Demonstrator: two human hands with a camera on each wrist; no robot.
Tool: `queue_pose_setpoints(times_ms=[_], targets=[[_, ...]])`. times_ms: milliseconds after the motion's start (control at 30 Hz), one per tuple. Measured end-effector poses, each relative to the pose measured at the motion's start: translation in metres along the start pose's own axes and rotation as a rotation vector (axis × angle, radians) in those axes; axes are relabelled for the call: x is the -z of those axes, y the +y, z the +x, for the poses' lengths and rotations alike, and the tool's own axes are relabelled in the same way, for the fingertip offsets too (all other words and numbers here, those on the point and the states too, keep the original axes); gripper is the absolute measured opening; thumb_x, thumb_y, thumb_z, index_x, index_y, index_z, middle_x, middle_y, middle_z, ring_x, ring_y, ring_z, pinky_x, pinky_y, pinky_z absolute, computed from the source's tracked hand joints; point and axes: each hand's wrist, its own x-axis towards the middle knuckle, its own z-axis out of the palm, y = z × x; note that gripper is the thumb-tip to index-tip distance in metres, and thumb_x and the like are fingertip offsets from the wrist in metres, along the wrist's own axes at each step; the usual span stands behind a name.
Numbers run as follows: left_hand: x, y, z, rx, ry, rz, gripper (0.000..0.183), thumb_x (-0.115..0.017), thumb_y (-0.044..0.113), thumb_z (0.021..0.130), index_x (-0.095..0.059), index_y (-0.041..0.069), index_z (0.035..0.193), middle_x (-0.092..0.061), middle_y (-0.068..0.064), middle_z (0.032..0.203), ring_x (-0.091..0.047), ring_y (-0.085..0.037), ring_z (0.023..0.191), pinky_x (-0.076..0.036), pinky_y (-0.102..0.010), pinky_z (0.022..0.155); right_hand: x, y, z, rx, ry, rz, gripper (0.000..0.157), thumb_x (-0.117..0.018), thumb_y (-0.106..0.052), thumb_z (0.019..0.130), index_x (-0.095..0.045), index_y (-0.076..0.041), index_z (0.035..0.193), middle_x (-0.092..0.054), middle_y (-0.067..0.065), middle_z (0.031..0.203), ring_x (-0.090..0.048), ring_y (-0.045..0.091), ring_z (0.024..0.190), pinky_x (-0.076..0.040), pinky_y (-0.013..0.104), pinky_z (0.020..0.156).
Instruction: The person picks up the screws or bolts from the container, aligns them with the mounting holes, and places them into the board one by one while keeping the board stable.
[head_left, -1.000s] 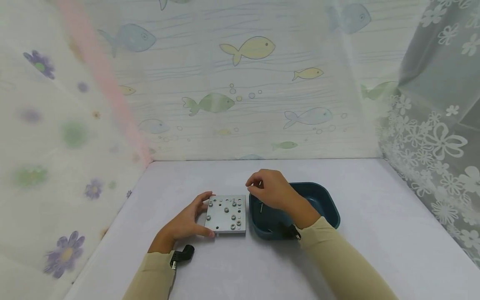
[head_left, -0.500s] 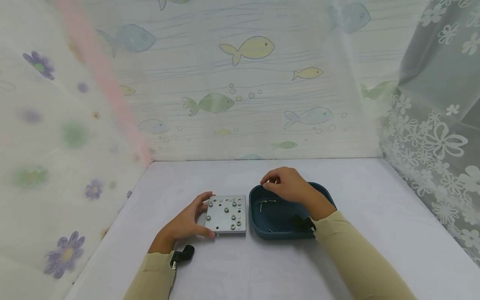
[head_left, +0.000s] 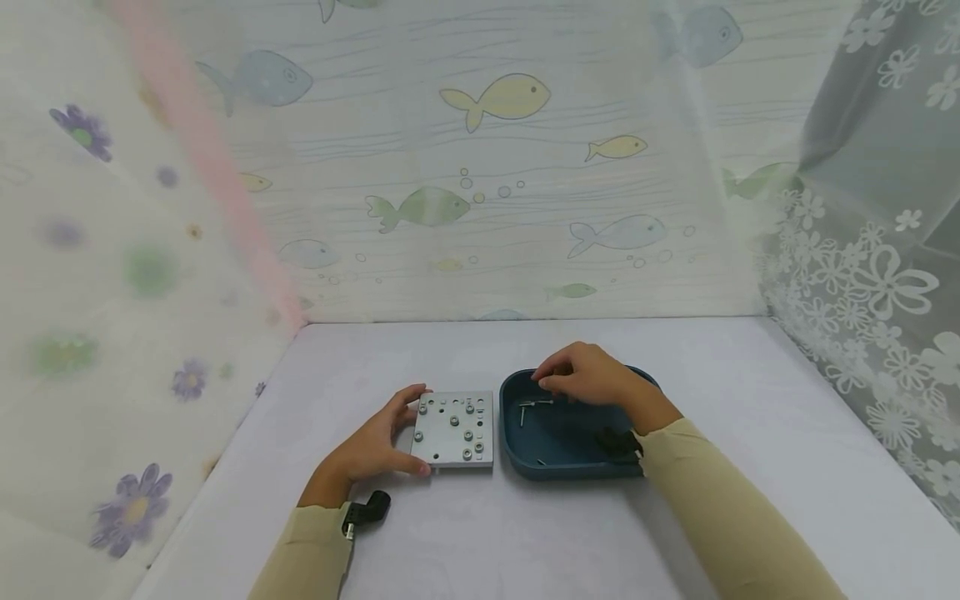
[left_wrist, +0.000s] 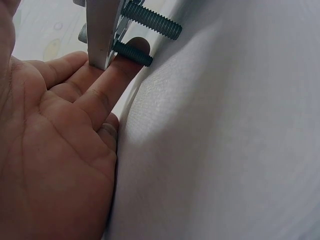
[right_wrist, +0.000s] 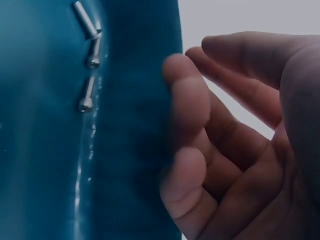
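Observation:
My left hand (head_left: 367,454) grips the left side of a silver metal plate (head_left: 442,452), thumb at its near edge and fingers at the far one. Several socket head screws (head_left: 454,421) stand in the plate's holes. In the left wrist view, threaded screw shanks (left_wrist: 152,21) jut from the plate's underside, and one finger lies against a shank. Over the far rim of a dark blue tray (head_left: 570,472) is my right hand (head_left: 596,377). The right wrist view shows its fingers loosely bent, thumb apart from them, holding nothing. Loose screws (right_wrist: 86,95) lie in the tray beside it.
A white cloth (head_left: 450,542) covers the table. The tray stands close to the plate's right side. Patterned curtains (head_left: 495,250) close off the back and sides. A small black camera (head_left: 369,508) is strapped at the left wrist.
My right hand has moved right, from the gap between plate and tray to over the tray's far part, uncovering screws in the tray. The left hand and plate have stayed in place.

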Motion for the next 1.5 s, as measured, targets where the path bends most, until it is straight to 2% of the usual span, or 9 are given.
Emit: queue_pose_setpoints(times_ms=[267,600,933,1200,1500], targets=[[0.0,0.0,0.0,-0.003,-0.003,-0.009,0.131,-0.101,0.023,0.059,-0.022,0.021,0.164,-0.055,0.0,0.152,-0.044,-0.021,0.146,-0.012,-0.057,0.124,-0.006,0.005,0.007,-0.01,-0.131,0.008,0.023,-0.066,-0.019,0.101,-0.077,-0.015,0.121,-0.074,-0.002,0.085,-0.069,0.018,0.066,-0.057,0.034,0.068],[0.0,0.002,-0.001,0.0,-0.007,-0.014,0.13,-0.101,0.024,0.059,-0.023,0.023,0.163,-0.057,-0.001,0.15,-0.045,-0.021,0.144,-0.014,-0.056,0.123,-0.022,0.008,0.02,-0.026,-0.215,0.006,0.023,-0.069,-0.017,0.099,-0.077,-0.016,0.121,-0.075,-0.003,0.087,-0.065,0.016,0.067,-0.056,0.033,0.068],[0.0,-0.001,0.001,-0.011,-0.003,-0.013,0.129,-0.101,0.024,0.06,-0.023,0.021,0.163,-0.053,0.001,0.154,-0.043,-0.021,0.147,-0.01,-0.058,0.125,-0.033,0.007,0.024,-0.064,-0.227,-0.037,0.023,-0.07,-0.013,0.098,-0.079,-0.019,0.117,-0.072,-0.003,0.082,-0.063,0.014,0.065,-0.053,0.031,0.066],[0.0,0.0,0.0,-0.009,0.002,-0.003,0.13,-0.101,0.024,0.06,-0.023,0.021,0.163,-0.054,0.001,0.153,-0.043,-0.021,0.146,-0.011,-0.058,0.125,-0.031,0.008,0.022,-0.08,-0.192,-0.084,0.018,-0.075,-0.01,0.092,-0.081,-0.017,0.108,-0.074,-0.005,0.092,-0.067,0.013,0.073,-0.057,0.03,0.068],[0.0,0.0,0.0,-0.004,0.003,0.011,0.129,-0.101,0.025,0.061,-0.022,0.023,0.164,-0.056,-0.001,0.152,-0.043,-0.022,0.146,-0.011,-0.058,0.124,-0.03,0.01,0.019,-0.115,-0.139,-0.101,0.012,-0.083,-0.011,0.086,-0.081,-0.015,0.096,-0.074,-0.005,0.085,-0.068,0.013,0.07,-0.057,0.03,0.067]])
